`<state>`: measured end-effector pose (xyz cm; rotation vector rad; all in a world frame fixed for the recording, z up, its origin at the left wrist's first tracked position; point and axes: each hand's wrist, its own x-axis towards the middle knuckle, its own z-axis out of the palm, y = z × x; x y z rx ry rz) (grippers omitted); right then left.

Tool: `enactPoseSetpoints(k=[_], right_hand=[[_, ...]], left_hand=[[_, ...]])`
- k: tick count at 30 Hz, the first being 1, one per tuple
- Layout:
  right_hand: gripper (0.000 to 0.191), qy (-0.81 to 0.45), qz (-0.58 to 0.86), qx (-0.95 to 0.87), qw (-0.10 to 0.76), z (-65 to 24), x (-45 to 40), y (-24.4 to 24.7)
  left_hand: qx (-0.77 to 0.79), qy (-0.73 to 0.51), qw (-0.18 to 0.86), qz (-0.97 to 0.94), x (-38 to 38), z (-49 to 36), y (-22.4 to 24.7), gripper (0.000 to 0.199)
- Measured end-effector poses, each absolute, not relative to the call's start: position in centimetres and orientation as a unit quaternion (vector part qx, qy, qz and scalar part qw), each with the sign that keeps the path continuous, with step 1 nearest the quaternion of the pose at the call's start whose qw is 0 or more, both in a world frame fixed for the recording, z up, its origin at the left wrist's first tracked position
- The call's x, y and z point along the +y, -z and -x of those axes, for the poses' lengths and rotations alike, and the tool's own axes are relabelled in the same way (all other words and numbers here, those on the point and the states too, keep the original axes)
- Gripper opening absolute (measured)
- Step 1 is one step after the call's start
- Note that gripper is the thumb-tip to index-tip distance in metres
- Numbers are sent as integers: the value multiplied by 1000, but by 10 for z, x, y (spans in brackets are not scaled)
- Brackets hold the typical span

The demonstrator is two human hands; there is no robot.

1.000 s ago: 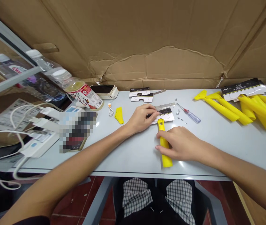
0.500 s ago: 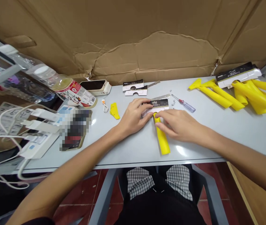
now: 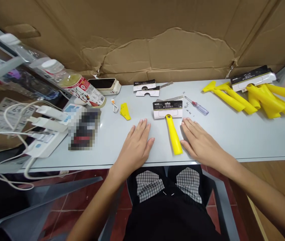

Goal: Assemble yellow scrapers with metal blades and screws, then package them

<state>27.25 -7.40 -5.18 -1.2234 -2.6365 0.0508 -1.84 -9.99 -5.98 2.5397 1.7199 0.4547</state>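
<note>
Yellow handle (image 3: 174,137), "TGJ-001" on its black-and-white card (image 3: 167,109)

a person's two bare hands lie palm down on either side of a yellow handle (image 3: 174,135). the left hand (image 3: 136,144) rests to the handle's left, clearly apart from it, fingers close together and pointing away from the body, thumb angled out toward the handle. the right hand (image 3: 204,142) lies just beside the handle's right edge, fingers extended forward and inward, thumb tip so near the handle that contact cannot be told. the left forearm (image 3: 95,204) and right forearm (image 3: 260,187) slant outward from the handle toward the body.
</note>
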Motion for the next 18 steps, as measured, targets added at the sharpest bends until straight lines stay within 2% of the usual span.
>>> enactPoseSetpoints(k=[9, 18], right_hand=[[68, -18, 453, -888, 70, -267, -70, 55], [66, -36, 454, -883, 115, -269, -71, 60]], left_hand=[[576, -114, 16, -809, -98, 14, 66, 59], [562, -165, 24, -810, -98, 16, 71, 57]])
